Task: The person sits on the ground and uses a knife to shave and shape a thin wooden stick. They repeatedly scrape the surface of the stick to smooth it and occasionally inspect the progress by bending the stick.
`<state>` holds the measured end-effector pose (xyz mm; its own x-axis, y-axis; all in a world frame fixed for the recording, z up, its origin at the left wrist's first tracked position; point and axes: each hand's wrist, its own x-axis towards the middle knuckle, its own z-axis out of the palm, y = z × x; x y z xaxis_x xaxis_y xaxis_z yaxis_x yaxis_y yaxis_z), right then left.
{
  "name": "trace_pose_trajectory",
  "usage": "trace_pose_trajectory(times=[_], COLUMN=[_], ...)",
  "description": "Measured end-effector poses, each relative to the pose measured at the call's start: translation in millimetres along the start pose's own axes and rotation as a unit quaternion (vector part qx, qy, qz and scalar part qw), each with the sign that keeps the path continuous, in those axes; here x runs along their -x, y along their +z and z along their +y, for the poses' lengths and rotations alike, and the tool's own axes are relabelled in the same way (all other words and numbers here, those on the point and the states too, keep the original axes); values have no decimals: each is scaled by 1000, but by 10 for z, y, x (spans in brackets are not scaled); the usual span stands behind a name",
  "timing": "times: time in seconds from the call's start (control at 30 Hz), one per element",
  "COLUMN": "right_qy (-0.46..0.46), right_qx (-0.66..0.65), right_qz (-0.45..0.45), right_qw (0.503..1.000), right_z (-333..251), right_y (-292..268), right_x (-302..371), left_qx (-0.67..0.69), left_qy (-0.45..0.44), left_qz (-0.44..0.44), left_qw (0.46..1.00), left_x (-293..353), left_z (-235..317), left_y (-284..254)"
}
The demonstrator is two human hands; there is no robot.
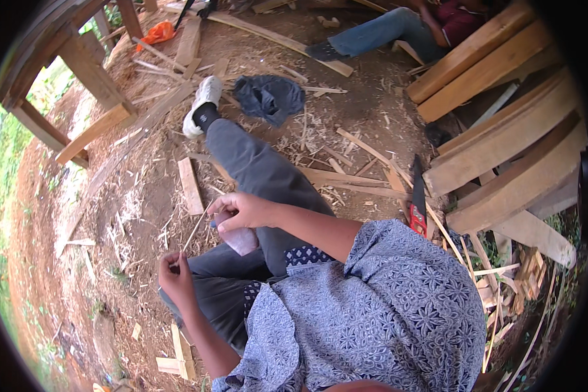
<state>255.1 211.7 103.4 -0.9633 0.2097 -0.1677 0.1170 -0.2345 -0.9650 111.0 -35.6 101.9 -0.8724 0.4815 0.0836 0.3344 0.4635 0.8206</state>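
Note:
A thin pale wooden stick (196,233) slants between my two hands in front of my bent leg. My left hand (176,277) is closed, its thumb and finger pinching the lower end of the stick. Near the upper end, my right hand (240,210) has its fingers closed around the stick. A pale greyish-purple sheet (242,242) hangs beneath the right palm, tucked in the same hand; whether it is cloth or sandpaper I cannot tell. A small blue patch shows beside it under the fingers.
A handsaw (419,199) with a red handle lies to the right, beside stacked curved wooden pieces (503,150). Dark crumpled cloth (270,98) lies beyond my shoe. Wood offcuts (190,186) and shavings cover the ground. Another person's leg (379,34) extends at the far right.

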Motion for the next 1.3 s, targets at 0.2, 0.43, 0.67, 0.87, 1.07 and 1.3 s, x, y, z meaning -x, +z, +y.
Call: trace_pose_trajectory(times=[0.2, 0.43, 0.67, 0.87, 1.07, 1.3], right_qy=[0, -34, 30, 5, 17, 67], right_qx=[-11, -54, -29, -17, 199, 200], right_qz=[28, 176, 257, 234, 239, 197], right_qw=[1000, 982, 965, 972, 950, 957], right_z=[230, 213, 508, 637, 1246, 1255], right_y=[-40, -114, -168, -19, -23, 113], right_x=[-665, -1721, -1910, -1977, -2049, -1884], left_qx=[18, 10, 20, -18, 24, 125], left_qy=[24, 66, 93, 147, 82, 115], left_qz=[75, 117, 138, 157, 150, 164], left_qw=[997, 991, 986, 976, 985, 972], left_x=[-560, -857, -842, -906, -866, -914], left_z=[-115, -381, -498, -542, -562, -671], left_y=[236, 343, 362, 378, 375, 432])
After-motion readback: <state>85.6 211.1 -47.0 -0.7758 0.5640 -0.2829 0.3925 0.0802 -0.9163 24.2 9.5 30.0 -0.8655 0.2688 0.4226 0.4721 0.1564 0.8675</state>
